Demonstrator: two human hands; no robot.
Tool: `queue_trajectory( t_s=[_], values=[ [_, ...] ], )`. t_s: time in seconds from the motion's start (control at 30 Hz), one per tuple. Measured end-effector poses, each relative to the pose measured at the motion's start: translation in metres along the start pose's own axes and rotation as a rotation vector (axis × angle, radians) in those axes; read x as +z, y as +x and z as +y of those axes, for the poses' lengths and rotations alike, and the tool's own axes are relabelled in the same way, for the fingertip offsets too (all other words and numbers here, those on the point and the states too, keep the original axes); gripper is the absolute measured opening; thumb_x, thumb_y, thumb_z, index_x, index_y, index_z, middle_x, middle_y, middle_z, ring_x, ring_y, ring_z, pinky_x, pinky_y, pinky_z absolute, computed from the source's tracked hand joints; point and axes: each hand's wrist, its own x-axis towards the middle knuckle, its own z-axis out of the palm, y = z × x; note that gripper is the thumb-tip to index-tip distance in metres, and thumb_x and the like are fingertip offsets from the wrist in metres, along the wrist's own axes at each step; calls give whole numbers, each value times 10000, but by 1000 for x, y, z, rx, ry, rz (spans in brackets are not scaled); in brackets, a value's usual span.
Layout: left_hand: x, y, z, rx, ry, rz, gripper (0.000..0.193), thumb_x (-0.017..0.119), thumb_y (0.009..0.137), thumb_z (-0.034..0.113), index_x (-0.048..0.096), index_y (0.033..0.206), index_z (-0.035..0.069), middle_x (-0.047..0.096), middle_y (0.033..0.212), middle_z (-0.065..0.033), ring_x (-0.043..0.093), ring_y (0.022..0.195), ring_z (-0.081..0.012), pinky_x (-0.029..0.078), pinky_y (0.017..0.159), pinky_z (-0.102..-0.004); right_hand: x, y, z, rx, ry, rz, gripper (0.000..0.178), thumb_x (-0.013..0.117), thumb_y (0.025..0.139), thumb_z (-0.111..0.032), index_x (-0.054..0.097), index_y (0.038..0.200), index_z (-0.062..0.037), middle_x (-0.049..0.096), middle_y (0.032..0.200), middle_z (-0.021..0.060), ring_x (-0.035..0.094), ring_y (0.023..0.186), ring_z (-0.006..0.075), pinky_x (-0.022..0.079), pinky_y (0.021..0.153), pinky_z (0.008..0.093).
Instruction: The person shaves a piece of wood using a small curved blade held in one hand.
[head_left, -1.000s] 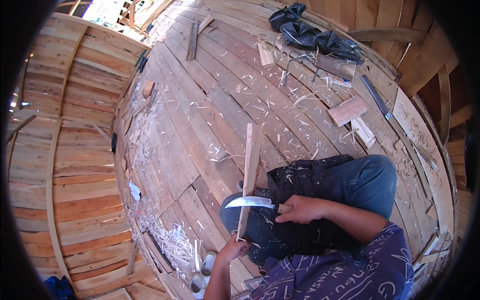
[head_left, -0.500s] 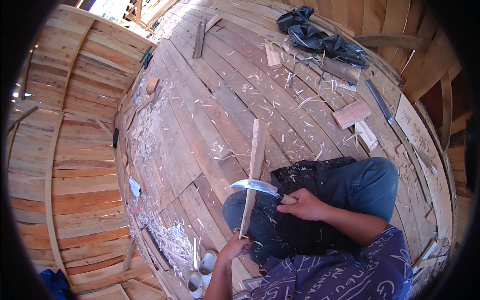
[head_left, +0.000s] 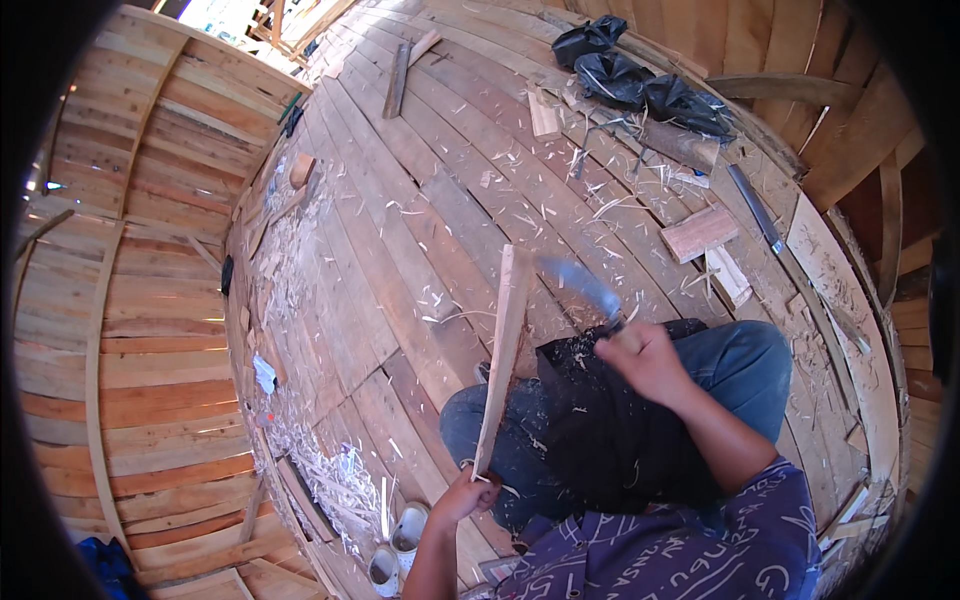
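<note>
A long, pale wooden stick (head_left: 504, 345) stands tilted up in front of me, its lower end gripped in my left hand (head_left: 472, 494) beside my left knee. Wrapped round a light wooden handle, my right hand (head_left: 650, 362) holds a knife (head_left: 582, 284) with a broad curved blade, blurred by motion. The blade points up and left, its tip close to the upper end of the stick; I cannot tell if they touch. Beneath my hands, a dark cloth (head_left: 590, 430) dotted with shavings lies over my lap and crossed legs.
Wood shavings (head_left: 335, 485) heap at the left near a pair of light clogs (head_left: 408, 530). To the right lie a wood block (head_left: 700, 233), a dark long-bladed tool (head_left: 755, 205) and a pale board (head_left: 835, 300). Black plastic bags (head_left: 625, 80) rest by the far wall.
The knife and my right hand have moved up and away, from across the stick's middle to beside its upper end. My left hand keeps its grip, almost unmoved.
</note>
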Motion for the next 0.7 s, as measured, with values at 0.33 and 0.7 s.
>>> queue_trajectory(
  t_s=[0.33,0.7],
  values=[
    [-3,1,-5,-29,63,41,76,532,761,63,468,721,56,376,549,7,343,432,-88,228,389,-251,40,-29,0,512,33,-607,371,657,877,-408,641,765,-54,502,584,-31,458,512,49,367,467,234],
    [-2,2,-2,-12,46,24,91,530,770,65,446,735,68,394,560,-1,354,429,-95,240,381,-255,47,-34,13,367,72,-339,359,697,856,-347,644,731,-15,500,547,-8,432,512,56,351,463,263]
  ],
)
